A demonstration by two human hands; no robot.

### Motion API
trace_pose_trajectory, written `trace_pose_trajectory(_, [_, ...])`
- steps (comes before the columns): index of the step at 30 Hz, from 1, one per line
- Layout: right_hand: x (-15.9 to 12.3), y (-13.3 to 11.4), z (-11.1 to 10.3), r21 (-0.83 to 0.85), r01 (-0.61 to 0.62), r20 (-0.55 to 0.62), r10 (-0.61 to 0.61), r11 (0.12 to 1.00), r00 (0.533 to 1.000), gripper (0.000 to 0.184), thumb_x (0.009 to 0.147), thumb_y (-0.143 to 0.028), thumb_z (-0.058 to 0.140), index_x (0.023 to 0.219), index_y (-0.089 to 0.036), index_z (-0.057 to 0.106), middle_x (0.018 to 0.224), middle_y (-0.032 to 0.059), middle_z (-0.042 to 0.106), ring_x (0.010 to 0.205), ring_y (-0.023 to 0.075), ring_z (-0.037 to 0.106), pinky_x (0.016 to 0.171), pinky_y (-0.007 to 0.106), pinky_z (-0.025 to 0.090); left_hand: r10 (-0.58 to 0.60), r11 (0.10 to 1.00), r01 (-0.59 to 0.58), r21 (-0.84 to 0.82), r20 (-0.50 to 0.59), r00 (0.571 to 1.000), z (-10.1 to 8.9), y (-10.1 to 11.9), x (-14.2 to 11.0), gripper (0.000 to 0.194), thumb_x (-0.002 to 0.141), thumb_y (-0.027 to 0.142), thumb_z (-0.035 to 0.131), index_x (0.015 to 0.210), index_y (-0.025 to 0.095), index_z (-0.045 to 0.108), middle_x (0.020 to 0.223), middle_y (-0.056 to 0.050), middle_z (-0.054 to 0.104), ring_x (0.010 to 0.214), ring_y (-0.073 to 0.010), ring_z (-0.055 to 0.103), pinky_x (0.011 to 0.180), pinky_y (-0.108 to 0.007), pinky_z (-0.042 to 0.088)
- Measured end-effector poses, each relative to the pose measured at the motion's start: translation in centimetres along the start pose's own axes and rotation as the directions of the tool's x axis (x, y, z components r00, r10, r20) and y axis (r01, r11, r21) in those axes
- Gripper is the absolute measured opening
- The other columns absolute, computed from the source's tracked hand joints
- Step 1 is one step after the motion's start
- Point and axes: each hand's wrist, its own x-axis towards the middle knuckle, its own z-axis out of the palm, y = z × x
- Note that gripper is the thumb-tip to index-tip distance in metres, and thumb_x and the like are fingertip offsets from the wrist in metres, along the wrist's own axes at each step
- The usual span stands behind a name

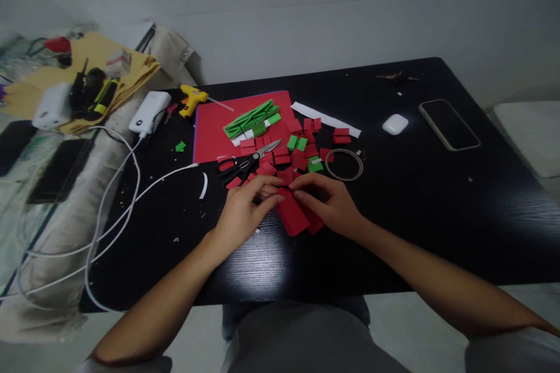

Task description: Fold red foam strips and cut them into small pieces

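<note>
Both of my hands meet over a folded piece of red paper [292, 214] on the black table [437, 210]. My left hand [245, 210] pinches the paper's upper left edge with closed fingers. From the other side, my right hand [326, 201] presses and grips it, fingers curled onto the sheet. Just beyond my fingers lie several small folded red pieces [301, 158] and a few green ones [297, 143]. Black-handled scissors [245, 164] rest to the upper left of my left hand.
A large red sheet [214, 125] carries a stack of green folded strips [251, 118]. Nearby are a yellow glue gun [192, 99], a tape ring [344, 164], a white paper strip [326, 118], an earbud case [395, 124], a phone [449, 124], and a power bank [150, 111] with white cables [131, 198].
</note>
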Motion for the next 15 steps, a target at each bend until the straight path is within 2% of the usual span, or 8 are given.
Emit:
trace_pose_trajectory(4, [0.0,0.3,0.3,0.116,-0.101,0.069,0.094,0.988,0.993,0.01,0.092,-0.027,0.072,0.098,-0.021,0.076,0.093,0.0041,0.079,0.083,0.0186,0.075,0.077,0.031,0.062,0.027,0.999,-0.027,0.028,0.0,1.0,-0.2,0.2,0.1,0.014,0.093,0.022,0.074,0.105,0.02,0.067,0.093,-0.003,0.078,0.082,-0.0164,0.077,0.074,-0.025,0.063])
trace_pose_trajectory(7, [0.0,0.4,0.3,0.132,-0.088,0.058,0.081,0.987,0.995,0.01,0.09,-0.025,0.073,0.099,-0.021,0.075,0.096,0.0047,0.08,0.088,0.0194,0.076,0.081,0.032,0.063,0.119,0.982,-0.127,0.142,0.065,0.991,-0.5,0.6,0.3,0.007,0.097,0.021,0.068,0.104,0.02,0.071,0.095,-0.004,0.078,0.082,-0.0165,0.075,0.075,-0.027,0.06])
trace_pose_trajectory(10, [0.0,0.2,0.3,0.109,-0.058,0.064,0.052,0.992,0.997,0.01,0.091,-0.023,0.07,0.1,-0.021,0.075,0.099,0.005,0.08,0.091,0.0196,0.077,0.083,0.033,0.063,0.199,0.958,-0.217,0.186,0.113,0.974,-0.7,0.9,0.5,0.011,0.1,0.018,0.063,0.102,0.02,0.073,0.099,-0.006,0.078,0.09,-0.0181,0.075,0.082,-0.03,0.059])
trace_pose_trajectory(12, [0.0,0.1,0.2,0.088,-0.047,0.083,0.04,0.995,0.996,0.012,0.092,-0.021,0.067,0.101,-0.021,0.075,0.098,0.0049,0.08,0.089,0.0192,0.077,0.081,0.032,0.063,0.211,0.956,-0.231,0.18,0.127,0.969,-0.7,1.0,0.6,0.012,0.1,0.018,0.061,0.099,0.019,0.073,0.099,-0.007,0.078,0.093,-0.0187,0.074,0.084,-0.031,0.059])
trace_pose_trajectory(15, [-0.1,0.0,0.1,0.068,-0.036,0.1,0.029,0.997,0.995,0.016,0.091,-0.016,0.063,0.101,-0.021,0.075,0.096,0.0043,0.079,0.086,0.0184,0.077,0.079,0.031,0.062,0.173,0.972,-0.191,0.135,0.134,0.976,-0.7,1.1,0.6,0.01,0.099,0.018,0.063,0.098,0.019,0.073,0.1,-0.007,0.077,0.092,-0.0185,0.073,0.082,-0.03,0.059])
